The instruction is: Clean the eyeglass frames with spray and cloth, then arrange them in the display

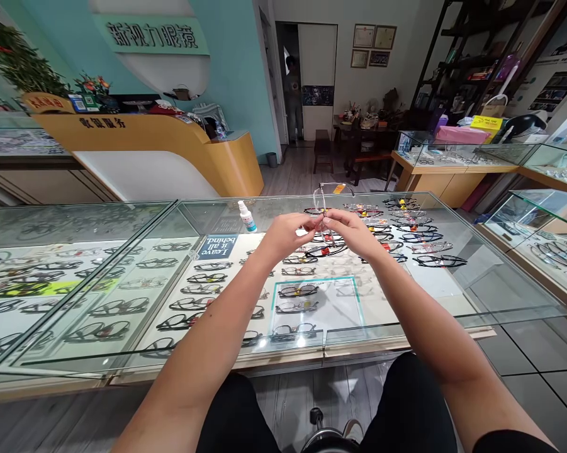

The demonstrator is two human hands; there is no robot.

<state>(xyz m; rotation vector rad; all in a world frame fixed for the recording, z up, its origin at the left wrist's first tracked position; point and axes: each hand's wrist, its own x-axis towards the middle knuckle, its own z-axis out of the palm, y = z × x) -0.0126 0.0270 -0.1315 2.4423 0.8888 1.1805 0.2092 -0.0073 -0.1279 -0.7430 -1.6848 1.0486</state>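
Note:
Both my hands meet over the glass display counter [391,318], holding one pair of eyeglasses [321,196] with a thin frame and an orange tag. My left hand [289,234] pinches the frame from the left. From the right, the fingers of my right hand [349,229] close on it at nearly the same spot. The eyeglasses are turned on edge above the counter, one part pointing up and away. Beneath and beyond my hands lie several dark-framed eyeglasses [328,250], some with red or yellow tags. Which exact part each fingertip presses is too small to tell.
A white spray bottle [247,217] stands on the counter to the left of my hands. More eyeglasses [438,260] lie in rows on the right. Under the glass are more frames and a dark printed card [218,246]. In the far doorway stands a person [292,94].

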